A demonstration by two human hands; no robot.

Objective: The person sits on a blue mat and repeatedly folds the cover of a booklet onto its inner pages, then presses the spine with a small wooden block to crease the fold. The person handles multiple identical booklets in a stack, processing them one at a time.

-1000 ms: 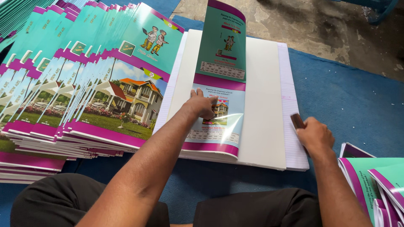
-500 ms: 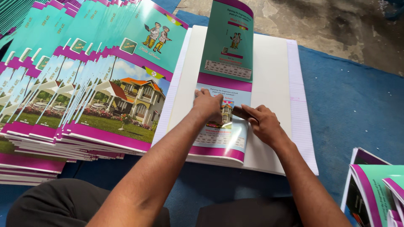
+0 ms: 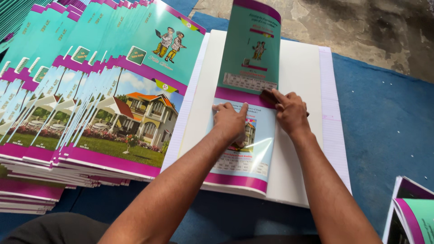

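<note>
Head view, left hand: left hand [image 3: 229, 121] lies palm down on the folded cover [image 3: 247, 104], fingers together and flat, pressing the lower half near the crease; it grips nothing.
Head view, right hand: right hand [image 3: 291, 113] is closed around a small dark block [image 3: 268, 96], whose tip shows past the fingertips and rests on the magenta band at the fold.
Head view, cover: a glossy teal and magenta sheet with a house picture and two cartoon figures, bent across its middle; the far half stands up and tilts away, the near half lies flat.
Head view, under the cover: stack of white ruled sheets [image 3: 300, 149], wider than the cover, lying on a blue mat [image 3: 384, 131].
Head view, to the left: fanned pile of finished notebooks [image 3: 90, 99] with the same cover, overlapping one another, its edge touching the white stack.
Head view, lower right: corner of another book [image 3: 413, 212], well apart from both hands.
Head view, far edge: bare grey floor [image 3: 361, 27] beyond the mat.
</note>
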